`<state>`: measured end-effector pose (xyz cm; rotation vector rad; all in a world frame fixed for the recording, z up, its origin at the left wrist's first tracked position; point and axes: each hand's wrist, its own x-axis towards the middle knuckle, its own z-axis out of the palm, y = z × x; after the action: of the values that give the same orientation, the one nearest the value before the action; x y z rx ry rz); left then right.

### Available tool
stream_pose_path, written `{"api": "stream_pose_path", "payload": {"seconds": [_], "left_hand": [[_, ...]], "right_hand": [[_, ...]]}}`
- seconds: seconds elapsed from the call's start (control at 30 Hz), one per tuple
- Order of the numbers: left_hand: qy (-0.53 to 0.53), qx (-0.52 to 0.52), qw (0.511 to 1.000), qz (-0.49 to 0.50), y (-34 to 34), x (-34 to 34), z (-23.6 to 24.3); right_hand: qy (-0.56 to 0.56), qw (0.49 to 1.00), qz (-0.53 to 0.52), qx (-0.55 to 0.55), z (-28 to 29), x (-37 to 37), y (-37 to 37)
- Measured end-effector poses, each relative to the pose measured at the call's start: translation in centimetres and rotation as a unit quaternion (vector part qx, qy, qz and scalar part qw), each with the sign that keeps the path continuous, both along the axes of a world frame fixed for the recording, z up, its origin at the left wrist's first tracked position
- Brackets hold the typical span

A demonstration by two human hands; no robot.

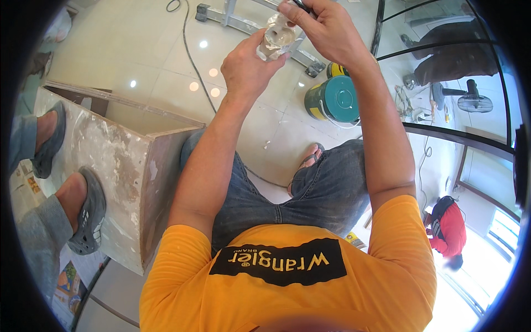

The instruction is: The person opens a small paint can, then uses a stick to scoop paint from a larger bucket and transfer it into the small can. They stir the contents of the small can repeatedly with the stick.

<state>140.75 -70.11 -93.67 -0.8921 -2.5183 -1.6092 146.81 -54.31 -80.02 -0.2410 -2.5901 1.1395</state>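
Near the top of the head view, my left hand (243, 69) holds a crumpled, whitish open container (280, 34) from below. Beige, paste-like material shows inside and around its torn-looking rim. Close over its right side is my right hand (329, 33), fingers closed in a pinch. A thin dark handle (302, 5) sticks out between those fingers; its working end is hidden, so the tool's kind is unclear. Both forearms reach forward over my knees.
A paint-spattered wooden box (105, 166) stands at left, another person's clog-shod feet (88, 210) on it. Ahead lie a metal ladder-like frame (238, 21) and a dark cable (191, 61). A lidded green bucket (339, 99) stands beside glass panels (437, 66). A person in red (451, 227) is farther right.
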Motion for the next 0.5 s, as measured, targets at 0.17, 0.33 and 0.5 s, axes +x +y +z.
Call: {"api": "stream_pose_path", "payload": {"seconds": [0.17,0.33,0.5], "left_hand": [[0.003,0.002,1.0,0.011,0.02,-0.22,-0.18],[0.006,0.014,1.0,0.005,0.0,-0.02,-0.12],[0.007,0.004,1.0,0.007,-0.04,0.0,0.0]], "right_hand": [[0.015,0.997,-0.064,0.031,0.18,0.02,-0.02],[-0.03,0.998,-0.023,0.049,0.26,0.15,0.03],[0.022,0.998,-0.044,0.032,0.11,0.09,-0.12]]}}
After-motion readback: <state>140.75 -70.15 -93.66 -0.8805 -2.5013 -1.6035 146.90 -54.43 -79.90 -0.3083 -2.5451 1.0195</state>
